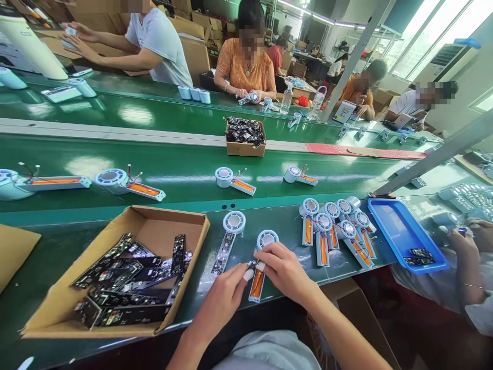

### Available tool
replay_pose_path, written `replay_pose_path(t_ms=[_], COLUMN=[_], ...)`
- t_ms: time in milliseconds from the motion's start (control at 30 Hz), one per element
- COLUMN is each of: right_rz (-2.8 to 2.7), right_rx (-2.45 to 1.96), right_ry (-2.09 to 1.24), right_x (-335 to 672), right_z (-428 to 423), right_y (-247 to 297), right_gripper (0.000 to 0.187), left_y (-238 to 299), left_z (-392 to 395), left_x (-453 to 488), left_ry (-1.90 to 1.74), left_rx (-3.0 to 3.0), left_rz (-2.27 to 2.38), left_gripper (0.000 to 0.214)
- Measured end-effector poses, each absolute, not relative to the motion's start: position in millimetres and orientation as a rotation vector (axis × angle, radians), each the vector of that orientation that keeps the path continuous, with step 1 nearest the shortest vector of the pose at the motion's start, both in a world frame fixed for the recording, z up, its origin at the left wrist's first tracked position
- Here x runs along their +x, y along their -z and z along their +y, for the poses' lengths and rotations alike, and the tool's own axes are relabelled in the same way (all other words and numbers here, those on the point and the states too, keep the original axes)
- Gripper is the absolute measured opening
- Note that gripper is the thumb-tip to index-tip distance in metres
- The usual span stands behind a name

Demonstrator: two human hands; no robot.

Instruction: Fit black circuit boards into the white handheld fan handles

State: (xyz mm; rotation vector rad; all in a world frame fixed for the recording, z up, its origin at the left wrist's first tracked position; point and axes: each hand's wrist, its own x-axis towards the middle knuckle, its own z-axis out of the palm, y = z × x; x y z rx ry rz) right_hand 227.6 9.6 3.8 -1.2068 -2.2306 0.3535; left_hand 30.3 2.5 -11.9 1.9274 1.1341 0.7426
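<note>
Head view. Left hand (pixel 225 290): thumb and fingertips closed, pinching 1 small dark piece (pixel 252 264); its kind is too small to tell. Right hand (pixel 283 267): fingers bent, tips at the same piece; cannot tell whether they pinch it or only rest against it. Directly beneath the grip: 1 pale-blue unit (pixel 267 239), round head on the far side, orange-lined handle pointing toward the wearer.

Left of the grip: 1 second unit (pixel 233 222), 1 circuit board (pixel 222 257) along its handle. Farther left: 1 cardboard tray (pixel 162 221) of loose boards; overlap prevents a count. Right of the grip: cluster of units (pixel 322 222), at least 7, overlapping. Farther right: 1 blue tray (pixel 393 226), dark boards at its near end. Beyond the grip: 4 spaced units (pixel 224 177) in a row; past these, 1 cardboard box (pixel 246 149) heaped with boards.
</note>
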Motion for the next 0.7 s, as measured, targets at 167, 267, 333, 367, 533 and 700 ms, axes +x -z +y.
replay_pose_path(t_ms=[167,267,333,367,533,700], right_rz=[-2.239,-2.211,-2.200,-2.200,-2.227,-2.208], right_rx=[-1.141,-1.149,-1.130,-1.124,-1.210,-1.344], right_ry=[-0.394,-0.323,-0.277,-0.260,-0.340,-0.685], right_x=[225.6,224.0,225.0,226.3,235.5,244.9], right_z=[13.5,12.5,9.6,7.4,-6.7,-15.2], right_y=[-4.6,-1.1,0.9,1.4,-8.3,-34.0], right_gripper=[0.021,0.022,0.022,0.022,0.026,0.039], left_y=[13.2,11.2,9.9,9.8,12.0,11.0], left_z=[4.4,4.8,4.2,3.6,-1.6,-6.5], left_x=[27.2,28.1,29.6,30.3,30.5,28.4], left_ry=[-0.711,-0.692,-0.678,-0.672,-0.663,-0.704], left_rx=[1.891,1.856,1.793,1.754,1.609,1.511], left_rz=[1.108,1.126,1.179,1.222,1.421,1.419], left_gripper=[0.028,0.029,0.032,0.033,0.032,0.041])
